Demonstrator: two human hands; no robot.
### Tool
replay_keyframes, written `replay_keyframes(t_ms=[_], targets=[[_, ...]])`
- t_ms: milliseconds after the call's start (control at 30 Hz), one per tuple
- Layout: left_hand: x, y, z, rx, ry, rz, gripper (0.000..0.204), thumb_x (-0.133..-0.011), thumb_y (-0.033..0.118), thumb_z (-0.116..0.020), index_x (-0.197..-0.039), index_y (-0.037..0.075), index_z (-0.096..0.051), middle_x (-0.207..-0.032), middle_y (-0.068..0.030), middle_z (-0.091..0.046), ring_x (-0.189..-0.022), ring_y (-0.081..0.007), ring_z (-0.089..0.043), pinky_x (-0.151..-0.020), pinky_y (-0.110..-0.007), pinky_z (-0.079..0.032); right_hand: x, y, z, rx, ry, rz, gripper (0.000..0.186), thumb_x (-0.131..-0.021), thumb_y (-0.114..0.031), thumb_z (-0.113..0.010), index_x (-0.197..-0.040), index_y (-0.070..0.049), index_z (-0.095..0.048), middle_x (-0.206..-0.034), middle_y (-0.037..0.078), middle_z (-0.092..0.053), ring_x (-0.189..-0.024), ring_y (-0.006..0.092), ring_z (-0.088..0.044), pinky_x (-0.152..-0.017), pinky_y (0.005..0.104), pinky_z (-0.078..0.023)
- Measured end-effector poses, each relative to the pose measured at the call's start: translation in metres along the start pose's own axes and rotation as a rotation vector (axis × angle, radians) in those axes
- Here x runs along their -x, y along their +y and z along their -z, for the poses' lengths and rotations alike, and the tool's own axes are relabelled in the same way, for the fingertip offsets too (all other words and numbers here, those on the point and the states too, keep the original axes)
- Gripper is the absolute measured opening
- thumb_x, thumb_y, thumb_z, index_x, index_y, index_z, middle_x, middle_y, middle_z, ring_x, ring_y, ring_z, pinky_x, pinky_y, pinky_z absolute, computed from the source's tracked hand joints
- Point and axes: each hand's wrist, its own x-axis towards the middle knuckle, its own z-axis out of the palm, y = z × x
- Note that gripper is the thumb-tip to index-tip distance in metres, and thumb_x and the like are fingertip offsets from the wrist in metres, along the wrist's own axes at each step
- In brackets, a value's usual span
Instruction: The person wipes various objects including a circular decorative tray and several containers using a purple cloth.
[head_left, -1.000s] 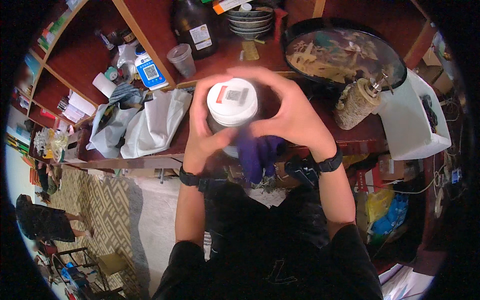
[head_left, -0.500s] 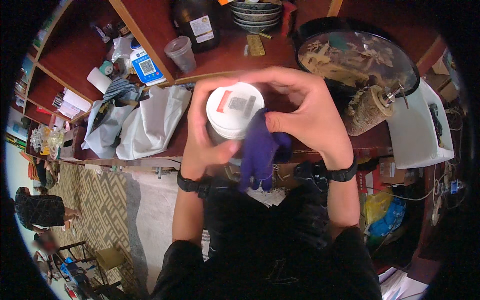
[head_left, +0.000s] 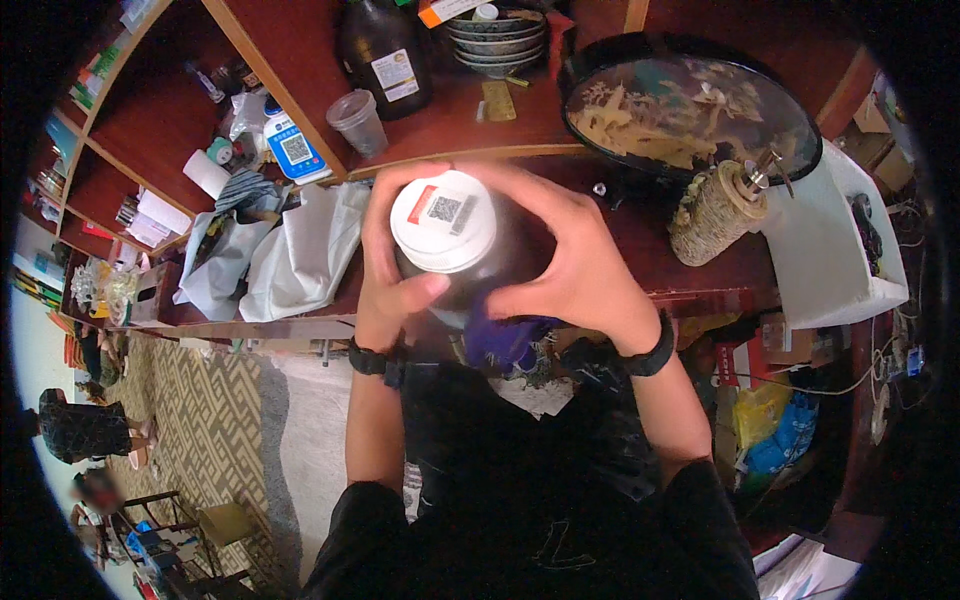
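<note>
A jar (head_left: 503, 265) with a dark see-through body and a white ribbed screw lid (head_left: 432, 240) leans in front of me, lid toward the upper left. My left hand (head_left: 378, 295) is wrapped round its left side, thumb lying below the lid. On the other side my right hand (head_left: 595, 262) curves around the jar, its fingers reaching behind the lid. Under the right thumb hangs a purple knit glove (head_left: 503, 342), pinched against the jar's lower side. The jar's lower part is hidden by the glove and hands.
Behind lies a red-brown shelf unit with a dark jug (head_left: 385, 70), a clear plastic cup (head_left: 358, 125) and stacked bowls (head_left: 497, 45). To the right stand a rope-wrapped dispenser bottle (head_left: 715, 215), an oval decorative panel (head_left: 690, 105) and a white foam box (head_left: 825, 260). White bags (head_left: 305, 250) lie left.
The purple glove has slid from the lid's edge down to the jar's lower right side. The jar has tilted and shifted left, so more of its dark body shows.
</note>
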Motion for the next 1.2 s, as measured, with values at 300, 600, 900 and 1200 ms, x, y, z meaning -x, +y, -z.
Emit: replay_keyframes(t_ms=[300, 600, 900, 1200], targets=[[-0.001, -0.007, 0.002, 0.048, -0.03, -0.024, 0.094, -0.061, 0.046, -0.085, -0.136, 0.001, -0.052, -0.126, -0.01, -0.059, -0.117, -0.02, -0.06, -0.101, -0.033, -0.047, -0.001, 0.019, -0.008, 0.004, 0.113, 0.062, 0.071, -0.066, -0.011, -0.09, -0.133, -0.003, -0.066, -0.125, 0.018, -0.071, -0.114, 0.0297, -0.07, -0.099, 0.0382, -0.053], [0.0, -0.007, 0.0, 0.056, -0.034, -0.036, 0.093, -0.062, 0.044, -0.087, -0.137, 0.001, -0.05, -0.128, -0.0107, -0.058, -0.12, -0.0208, -0.059, -0.102, -0.034, -0.047, 0.0, 0.011, -0.006, -0.261, 0.093, -0.121, 0.064, -0.072, -0.005, -0.086, -0.132, 0.002, -0.066, -0.125, 0.015, -0.072, -0.115, 0.02, -0.068, -0.104, 0.0335, -0.05], [-0.002, -0.001, -0.006, 0.123, -0.064, -0.031, 0.086, -0.064, 0.036, -0.086, -0.135, 0.004, -0.049, -0.134, -0.0169, -0.06, -0.124, -0.0249, -0.059, -0.105, -0.038, -0.047, 0.001, 0.012, -0.03, -0.176, 0.277, -0.068, 0.058, -0.07, -0.004, -0.088, -0.125, 0.002, -0.07, -0.121, 0.014, -0.074, -0.112, 0.0186, -0.068, -0.101, 0.0333, -0.052], [0.002, -0.004, -0.005, 0.145, -0.075, -0.013, 0.088, -0.066, 0.042, -0.085, -0.137, 0.003, -0.05, -0.138, -0.0182, -0.056, -0.126, -0.0257, -0.057, -0.107, -0.039, -0.045, 0.013, 0.02, -0.03, -0.267, 0.269, -0.023, 0.063, -0.072, -0.01, -0.085, -0.131, 0.003, -0.067, -0.137, 0.018, -0.066, -0.129, 0.0278, -0.062, -0.112, 0.0393, -0.044]])
